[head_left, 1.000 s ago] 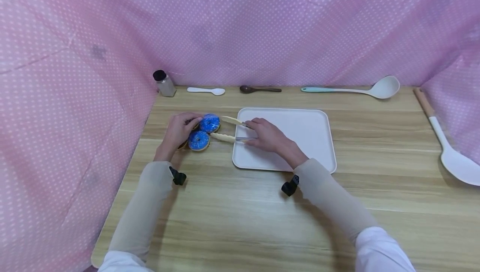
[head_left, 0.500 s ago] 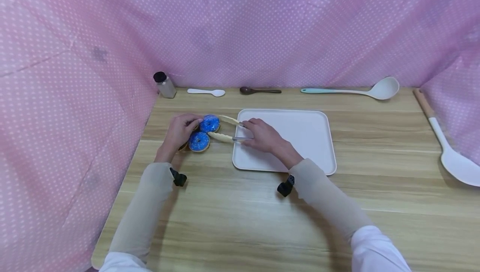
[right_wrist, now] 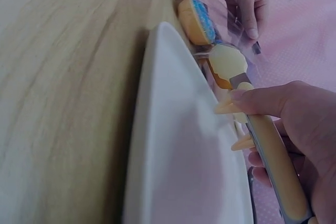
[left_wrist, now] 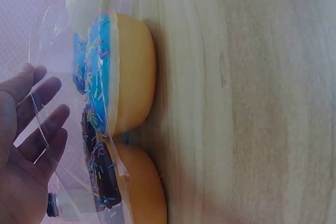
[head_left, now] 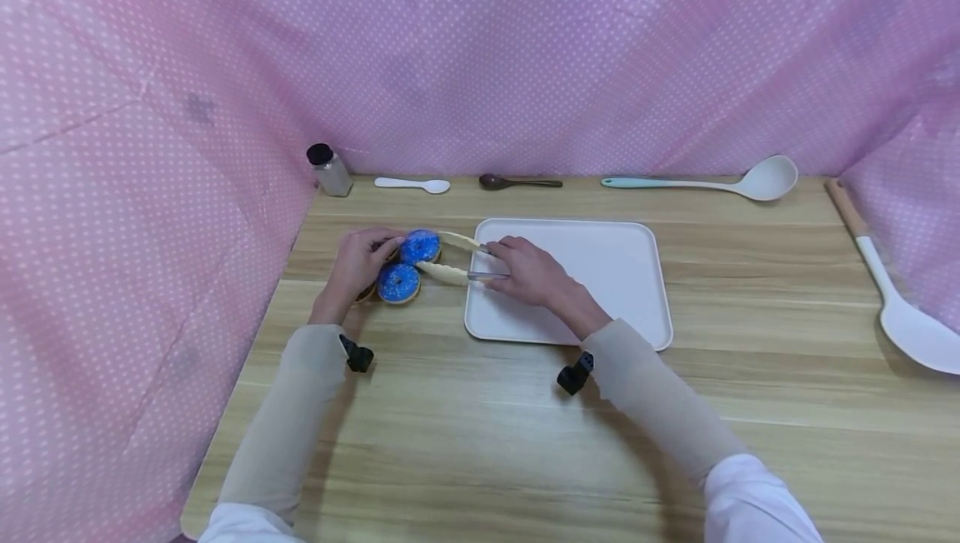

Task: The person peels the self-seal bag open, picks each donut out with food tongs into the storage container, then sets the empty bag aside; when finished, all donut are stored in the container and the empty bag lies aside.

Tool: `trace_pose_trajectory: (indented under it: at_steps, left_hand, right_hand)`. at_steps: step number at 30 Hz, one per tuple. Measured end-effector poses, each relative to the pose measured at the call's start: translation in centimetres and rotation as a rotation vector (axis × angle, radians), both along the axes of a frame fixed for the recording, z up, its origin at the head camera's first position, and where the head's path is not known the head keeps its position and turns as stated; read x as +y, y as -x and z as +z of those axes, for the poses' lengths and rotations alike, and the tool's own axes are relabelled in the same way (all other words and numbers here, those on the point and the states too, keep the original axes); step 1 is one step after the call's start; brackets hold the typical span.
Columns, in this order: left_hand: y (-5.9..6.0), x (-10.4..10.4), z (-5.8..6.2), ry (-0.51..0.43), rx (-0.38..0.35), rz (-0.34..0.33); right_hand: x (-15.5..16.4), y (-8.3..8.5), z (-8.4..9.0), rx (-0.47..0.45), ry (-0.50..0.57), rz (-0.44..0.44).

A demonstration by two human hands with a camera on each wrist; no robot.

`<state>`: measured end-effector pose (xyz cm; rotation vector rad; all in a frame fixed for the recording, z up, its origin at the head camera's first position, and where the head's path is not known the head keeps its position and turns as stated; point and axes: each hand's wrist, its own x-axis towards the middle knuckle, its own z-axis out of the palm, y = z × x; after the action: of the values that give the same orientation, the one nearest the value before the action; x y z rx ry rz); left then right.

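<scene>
While the right hand [head_left: 528,272] pinches tongs [head_left: 450,258] round the blue donut [head_left: 420,246] at 10 o'clock of the tray [head_left: 600,260], the spread left hand [head_left: 360,260] steadying the clear wrap [left_wrist: 50,103] could let it snag.

Left hand [head_left: 362,263] forward on left, fingers relaxed and loosely spread, forearm angled inward. Right hand [head_left: 525,271] reaches left, fingers and thumb curled tight; both arms in pale sleeves.

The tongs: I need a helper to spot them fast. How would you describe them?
Find the white tray mid-table. At its left edge, the right hand grips cream-tipped tongs pointing toward blue-iced donuts. Unlike the spoons along the back wall, they have two prongs.
</scene>
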<state>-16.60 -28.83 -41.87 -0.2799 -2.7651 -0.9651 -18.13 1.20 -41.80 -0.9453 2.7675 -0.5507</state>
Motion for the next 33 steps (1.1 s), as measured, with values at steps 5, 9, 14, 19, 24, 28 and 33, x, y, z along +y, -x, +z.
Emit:
trace_pose_trajectory:
  at_steps: [5, 9, 14, 19, 24, 28, 33]
  left_hand:
    - [0.1, -0.2, -0.1, -0.002, 0.013, 0.005]
    - [0.1, -0.2, -0.1, -0.012, 0.009, 0.011]
    - [0.0, -0.2, 0.0, -0.017, -0.007, 0.015]
    - [-0.2, -0.1, 0.1, -0.017, -0.023, 0.024]
    - [-0.2, -0.1, 0.1, -0.046, -0.025, 0.019]
    - [-0.1, -0.2, 0.1, -0.056, -0.022, 0.014]
    - [-0.2, -0.3, 0.1, -0.057, -0.009, 0.004]
  right_hand:
    - [0.9, -0.3, 0.8, 0.002, 0.011, 0.007]
    - [1.9, -0.6, 1.4, 0.007, 0.032, 0.001]
    - [3.6, -1.0, 1.7, 0.020, 0.050, -0.011]
    - [5.5, -1.5, 1.5, 0.018, 0.082, -0.034]
    - [8.1, -2.0, 1.3, 0.008, 0.115, -0.079]
    - [10.1, -2.2, 1.1, 0.014, 0.113, -0.116]
    - [12.0, -2.3, 0.9, 0.007, 0.092, -0.152]
